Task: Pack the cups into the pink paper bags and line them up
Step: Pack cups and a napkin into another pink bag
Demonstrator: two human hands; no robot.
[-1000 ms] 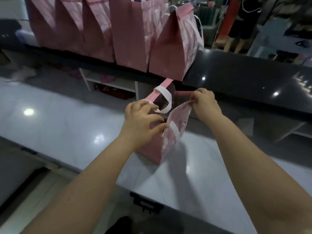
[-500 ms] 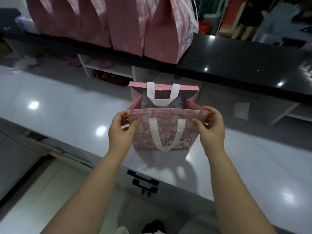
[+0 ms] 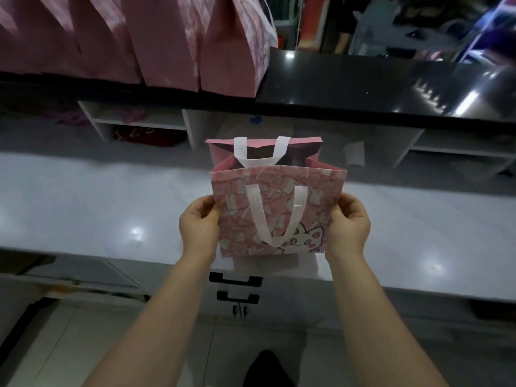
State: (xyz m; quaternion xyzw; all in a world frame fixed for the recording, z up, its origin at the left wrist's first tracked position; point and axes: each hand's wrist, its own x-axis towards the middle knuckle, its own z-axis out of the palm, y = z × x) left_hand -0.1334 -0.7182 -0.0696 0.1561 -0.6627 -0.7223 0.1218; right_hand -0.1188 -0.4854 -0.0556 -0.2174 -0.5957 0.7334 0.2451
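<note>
A small pink paper bag (image 3: pixel 275 208) with white ribbon handles and a cartoon cat print stands open on the pale counter, its front face toward me. My left hand (image 3: pixel 199 223) grips its left side and my right hand (image 3: pixel 349 222) grips its right side, thumbs on the front panel. The inside of the bag is dark; no cup shows in it. Several larger pink bags (image 3: pixel 156 37) stand in a row on the black upper counter at the back left.
The pale glossy counter (image 3: pixel 97 202) runs left to right under the bag. Behind it rises a black counter top (image 3: pixel 363 79) with white shelves (image 3: pixel 139 121) below. Drawer handles (image 3: pixel 236 277) sit under the counter edge. A small white object (image 3: pixel 354 153) lies behind the bag.
The bag was turned from edge-on to face me. Both hands slid from its top rim down to its sides, and the bag now sits nearer the counter's front edge.
</note>
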